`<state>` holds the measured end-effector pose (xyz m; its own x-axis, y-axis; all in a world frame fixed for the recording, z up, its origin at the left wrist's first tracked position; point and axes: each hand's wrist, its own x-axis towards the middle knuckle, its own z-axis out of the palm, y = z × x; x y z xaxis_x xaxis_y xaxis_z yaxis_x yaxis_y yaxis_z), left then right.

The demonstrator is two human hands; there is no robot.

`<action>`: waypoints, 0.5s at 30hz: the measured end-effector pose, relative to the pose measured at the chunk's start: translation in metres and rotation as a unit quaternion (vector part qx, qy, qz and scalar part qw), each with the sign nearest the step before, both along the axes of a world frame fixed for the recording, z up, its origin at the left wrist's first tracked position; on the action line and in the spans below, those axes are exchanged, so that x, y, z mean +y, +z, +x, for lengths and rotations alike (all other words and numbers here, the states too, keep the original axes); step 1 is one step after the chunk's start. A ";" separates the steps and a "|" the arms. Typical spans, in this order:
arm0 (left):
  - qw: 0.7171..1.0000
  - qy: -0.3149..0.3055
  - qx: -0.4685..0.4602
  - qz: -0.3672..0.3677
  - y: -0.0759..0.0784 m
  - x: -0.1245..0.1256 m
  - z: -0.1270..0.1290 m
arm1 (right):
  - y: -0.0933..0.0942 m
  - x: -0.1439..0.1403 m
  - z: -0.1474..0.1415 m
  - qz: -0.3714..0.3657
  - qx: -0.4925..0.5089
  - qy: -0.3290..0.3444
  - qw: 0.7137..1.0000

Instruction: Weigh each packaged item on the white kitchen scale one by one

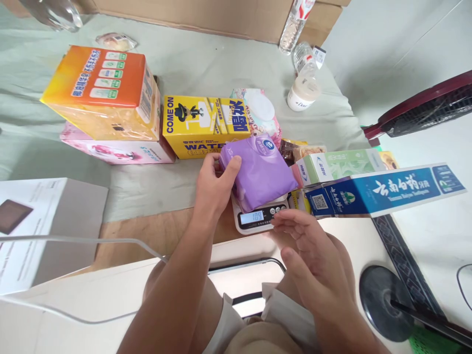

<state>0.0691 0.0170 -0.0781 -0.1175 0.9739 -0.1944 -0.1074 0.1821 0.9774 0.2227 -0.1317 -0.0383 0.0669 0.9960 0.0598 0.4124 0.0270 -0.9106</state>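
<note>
A purple soft pack (260, 167) with a round blue logo lies tilted over a white digital kitchen scale (241, 225). My left hand (217, 187) grips the pack's left corner, thumb on top and fingers at its side. The scale's lit display shows what looks like 109. Just to the right of the scale's buttons, my right hand (308, 250) is open, palm turned inward and holding nothing. The pack hides most of the scale's plate, so I cannot tell how fully it rests there.
Behind stand a yellow box (206, 120) and an orange pack (106, 88) on a pink box (118, 150). Toothpaste boxes (398, 189) jut out at right. Further back are a Dove jar (303, 93) and bottles (293, 27). A cable (92, 240) crosses at left; a fan (424, 105) stands right.
</note>
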 end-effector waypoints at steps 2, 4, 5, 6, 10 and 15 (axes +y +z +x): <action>1.000 0.009 -0.015 0.002 0.000 0.000 0.001 | 0.000 0.001 -0.001 0.006 0.012 0.005 1.000; 0.999 0.023 -0.028 0.006 0.000 0.001 0.001 | -0.001 0.003 -0.002 0.012 0.023 0.014 1.000; 0.999 0.031 -0.035 0.010 -0.001 0.001 0.001 | -0.001 0.004 -0.003 0.014 0.028 0.018 0.999; 0.998 0.039 -0.042 0.013 -0.001 0.000 0.001 | -0.001 0.005 -0.004 0.016 0.031 0.022 0.999; 0.994 0.074 -0.076 0.021 -0.001 -0.002 -0.004 | -0.002 0.005 -0.006 0.017 0.049 0.036 0.998; 0.986 0.091 -0.133 0.035 0.010 -0.007 -0.014 | -0.001 -0.002 -0.009 -0.007 0.105 0.023 0.994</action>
